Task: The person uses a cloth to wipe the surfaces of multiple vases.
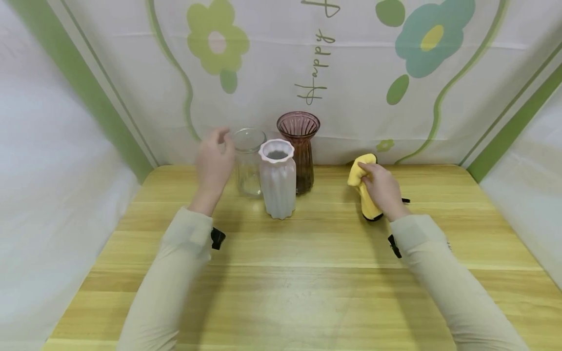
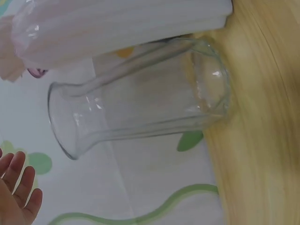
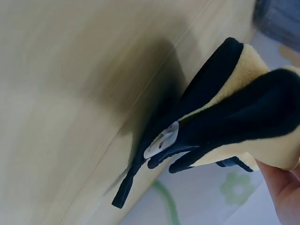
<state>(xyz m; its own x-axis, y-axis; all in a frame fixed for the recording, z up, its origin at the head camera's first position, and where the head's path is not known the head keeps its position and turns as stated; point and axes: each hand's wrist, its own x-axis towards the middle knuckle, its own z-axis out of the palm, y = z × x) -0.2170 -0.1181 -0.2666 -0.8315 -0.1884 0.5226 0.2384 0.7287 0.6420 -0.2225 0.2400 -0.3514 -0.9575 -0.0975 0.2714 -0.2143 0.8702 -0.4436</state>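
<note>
My left hand (image 1: 213, 162) is raised just left of a clear glass vase (image 1: 248, 173), near its rim. In the left wrist view its fingers (image 2: 33, 201) are spread and apart from the glass. A white fluted vase (image 1: 279, 190) with a scalloped rim stands in front of the clear one. Behind it rises a purple-brown ribbed glass vase (image 1: 306, 168) with a flared mouth. My right hand (image 1: 385, 187) pinches a yellow cloth (image 1: 370, 202) with black edging, which hangs bunched. The right wrist view shows its black strap (image 3: 124, 190) and a white tag (image 3: 161, 139).
All three vases stand close together toward the back of the wooden table (image 1: 281, 292). Right behind the table hangs a white curtain (image 1: 272, 63) with flowers and lettering. White fabric (image 1: 48, 195) with green bands closes in the sides.
</note>
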